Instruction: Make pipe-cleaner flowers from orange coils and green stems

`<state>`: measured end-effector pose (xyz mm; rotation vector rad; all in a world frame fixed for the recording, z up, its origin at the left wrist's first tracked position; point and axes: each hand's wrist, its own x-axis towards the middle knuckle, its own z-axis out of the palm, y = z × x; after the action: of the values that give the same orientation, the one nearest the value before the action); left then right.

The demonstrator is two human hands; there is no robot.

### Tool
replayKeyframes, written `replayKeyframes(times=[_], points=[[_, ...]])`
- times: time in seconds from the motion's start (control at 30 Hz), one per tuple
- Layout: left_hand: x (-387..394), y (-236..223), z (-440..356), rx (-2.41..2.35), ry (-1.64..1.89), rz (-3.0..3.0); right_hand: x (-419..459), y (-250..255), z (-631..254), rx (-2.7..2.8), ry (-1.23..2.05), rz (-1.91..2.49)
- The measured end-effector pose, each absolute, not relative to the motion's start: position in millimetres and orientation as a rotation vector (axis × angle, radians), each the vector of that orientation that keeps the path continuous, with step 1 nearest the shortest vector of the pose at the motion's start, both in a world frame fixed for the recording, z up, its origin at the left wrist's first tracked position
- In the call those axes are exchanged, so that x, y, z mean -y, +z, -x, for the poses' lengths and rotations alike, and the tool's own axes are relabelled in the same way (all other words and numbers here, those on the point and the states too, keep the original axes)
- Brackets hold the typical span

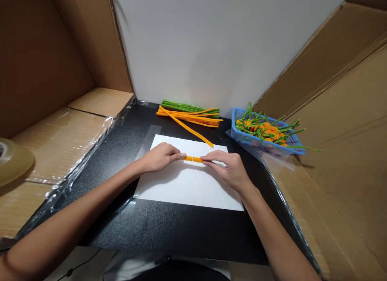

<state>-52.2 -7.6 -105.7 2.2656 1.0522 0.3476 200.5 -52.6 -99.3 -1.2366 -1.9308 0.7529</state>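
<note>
Between my two hands is an orange pipe cleaner wound into a short coil, held level just over a white sheet of paper. My left hand pinches its left end between thumb and fingers. At the other end, my right hand grips it with thumb and fingertips. The tips of the coil are hidden by my fingers. Behind the paper lie straight orange pipe cleaners, one of them slanting out over the paper's back edge. Green pipe cleaners lie in a bundle behind those.
A blue plastic basket at the back right holds several orange and green pipe-cleaner pieces, with green stems poking over its rim. Cardboard walls flank the black tabletop. A roll of tape lies at the far left.
</note>
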Motion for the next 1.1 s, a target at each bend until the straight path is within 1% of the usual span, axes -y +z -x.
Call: replayKeyframes(times=[0.1,0.17,0.3,0.5,0.6,0.73,0.93,1.1], points=[[9.5,-110.1,50.6,-1.084,0.318,-2.570,52.4,-100.3,-197.0,1.743,1.124,1.397],[11.4,-112.7,49.2,-1.110,0.277,-2.705,52.2,-103.0,-195.3,1.631,1.241,1.414],[14.5,-112.0,47.4,-1.153,0.175,-2.820,52.8,-110.6,-192.8,1.558,1.169,1.382],[16.8,-106.9,44.5,-1.136,-0.018,-2.924,56.4,-118.6,-186.9,1.652,0.954,1.315],[21.7,-108.8,39.5,-1.090,-0.065,-2.937,60.0,-121.4,-181.4,1.680,0.931,1.260],[29.8,-113.6,32.1,-1.026,-0.067,-2.948,64.8,-122.3,-174.1,1.741,0.959,1.212],[33.2,-111.9,32.2,-1.011,0.011,-2.856,63.4,-118.5,-173.0,1.791,0.817,1.262],[41.0,-112.1,28.7,-1.046,0.049,-2.813,64.9,-120.8,-170.7,1.803,0.807,1.245]])
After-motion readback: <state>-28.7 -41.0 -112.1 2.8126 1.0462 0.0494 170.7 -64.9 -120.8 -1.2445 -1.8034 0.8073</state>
